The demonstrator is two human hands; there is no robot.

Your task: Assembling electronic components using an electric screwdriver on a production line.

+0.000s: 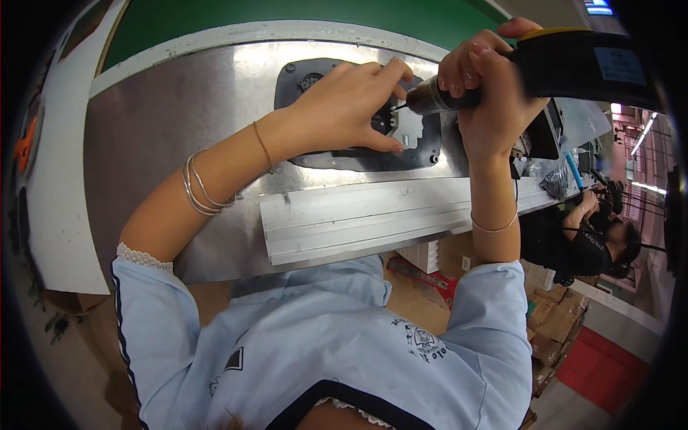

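Observation:
My right hand (498, 97) is wrapped round a black electric screwdriver (566, 68) with a yellow strip on top. The tool lies nearly level, its thin bit pointing left at a small white plate (408, 129). That plate sits on a dark grey moulded panel (290, 89), which lies flat on the metal worktop. My left hand (344, 107) rests over the panel, thumb and forefinger spread apart on either side of the plate's left edge. Part of the panel is hidden under this hand. Whether the bit sits in a screw is too small to tell.
A long pale metal rail (358, 218) runs along the worktop's (165, 136) near edge. Plastic bags (555, 179) and a blue stick-like item (573, 169) lie to the right. Another person (580, 240) works farther right. Cardboard boxes (559, 322) stand below.

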